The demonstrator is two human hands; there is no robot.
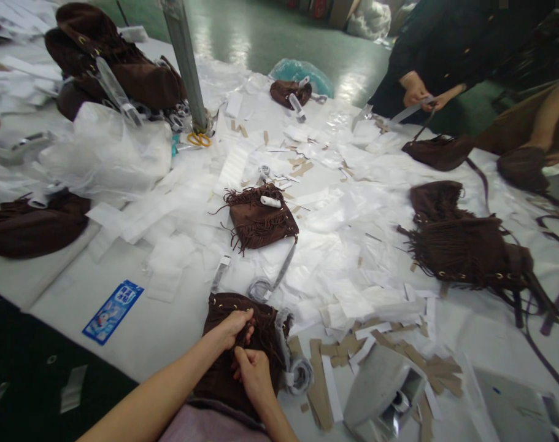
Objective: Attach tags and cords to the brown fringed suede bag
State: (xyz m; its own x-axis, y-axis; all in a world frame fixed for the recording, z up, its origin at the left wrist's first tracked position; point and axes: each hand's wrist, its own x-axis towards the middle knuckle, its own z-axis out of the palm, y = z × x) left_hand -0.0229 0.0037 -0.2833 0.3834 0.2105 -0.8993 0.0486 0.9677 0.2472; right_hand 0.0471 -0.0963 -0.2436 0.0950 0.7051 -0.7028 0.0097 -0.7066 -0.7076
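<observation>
A dark brown fringed handbag point(215, 368) with brass eyelets lies at the table's near edge, against my body. Over its front, my left hand point(237, 328) is closed, its fingertips curled into the dark strands. Just below and to the right, my right hand point(253, 371) pinches at the same spot. Which strand or cord they grip is hidden by the fingers. A plastic-wrapped strap point(300, 376) coils along the bag's right side. Farther up the table rests a second fringed bag point(263, 221), a white-wrapped piece on top.
Brown bags are heaped point(141, 80) by a metal post point(185, 61), with yellow scissors point(199, 140) at its foot. A blue packet point(113, 312) lies left. To the right are a tape dispenser point(383, 390), cardboard strips point(320, 380) and fringed bags point(472, 245). Another person's hands point(417, 91) work opposite.
</observation>
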